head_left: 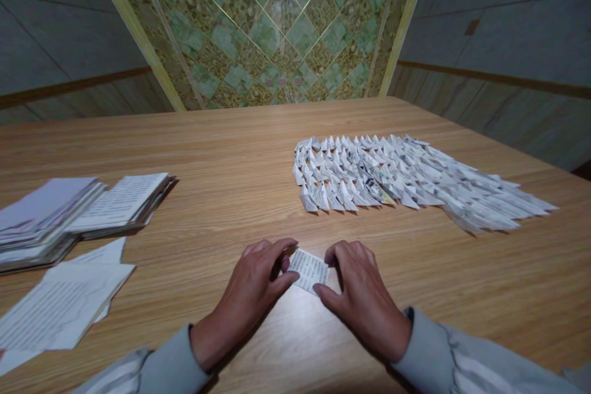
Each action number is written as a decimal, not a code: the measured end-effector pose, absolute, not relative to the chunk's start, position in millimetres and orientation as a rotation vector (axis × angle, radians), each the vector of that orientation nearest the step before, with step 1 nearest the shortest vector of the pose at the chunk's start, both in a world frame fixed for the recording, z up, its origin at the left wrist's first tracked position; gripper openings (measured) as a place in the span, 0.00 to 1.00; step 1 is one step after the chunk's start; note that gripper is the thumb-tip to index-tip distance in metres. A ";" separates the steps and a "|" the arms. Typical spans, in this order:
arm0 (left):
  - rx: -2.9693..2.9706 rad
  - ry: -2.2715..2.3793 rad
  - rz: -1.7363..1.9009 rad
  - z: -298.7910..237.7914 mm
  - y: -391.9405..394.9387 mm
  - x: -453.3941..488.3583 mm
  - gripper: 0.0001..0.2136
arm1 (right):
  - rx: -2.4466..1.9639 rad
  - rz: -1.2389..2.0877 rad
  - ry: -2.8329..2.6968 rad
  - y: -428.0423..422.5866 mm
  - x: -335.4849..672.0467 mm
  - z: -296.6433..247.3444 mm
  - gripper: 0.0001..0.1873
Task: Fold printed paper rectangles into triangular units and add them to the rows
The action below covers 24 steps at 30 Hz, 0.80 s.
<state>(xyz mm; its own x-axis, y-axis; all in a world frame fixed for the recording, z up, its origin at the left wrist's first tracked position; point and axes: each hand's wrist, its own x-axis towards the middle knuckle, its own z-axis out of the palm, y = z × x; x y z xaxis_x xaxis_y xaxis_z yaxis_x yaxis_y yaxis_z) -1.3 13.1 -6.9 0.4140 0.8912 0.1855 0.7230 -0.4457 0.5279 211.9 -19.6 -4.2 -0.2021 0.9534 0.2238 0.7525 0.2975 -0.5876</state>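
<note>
Between my two hands is a small folded piece of printed paper (308, 269), close above the wooden table (221, 166). My left hand (262, 277) grips its left edge, thumb in front and fingers curled behind. On the opposite side, my right hand (354, 283) pinches the right edge in the same way. The paper is tilted, and rows of dark print show on its face. The tips of some fingers are hidden behind it.
Many folded paper boats (341, 166) stand in tight rows at the right. Stacks of printed sheets (124, 197) and a lilac-topped pile (41, 209) lie at the left. Loose sheets (69, 301) are nearer. A patterned wall (277, 24) rises behind the table.
</note>
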 end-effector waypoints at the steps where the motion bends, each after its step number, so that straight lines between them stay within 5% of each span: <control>1: 2.316 1.387 0.647 -7.4 13.0 -2.1 0.18 | -1.510 0.475 -2.024 -19.8 212.0 -4.0 0.16; 19: 2.483 1.523 0.494 -8.6 9.8 3.7 0.09 | -1.515 0.296 -2.231 -20.6 211.2 -1.1 0.13; 24: 2.451 1.516 0.491 -5.0 8.9 4.8 0.06 | -1.142 0.079 -2.431 -25.1 212.8 -3.3 0.12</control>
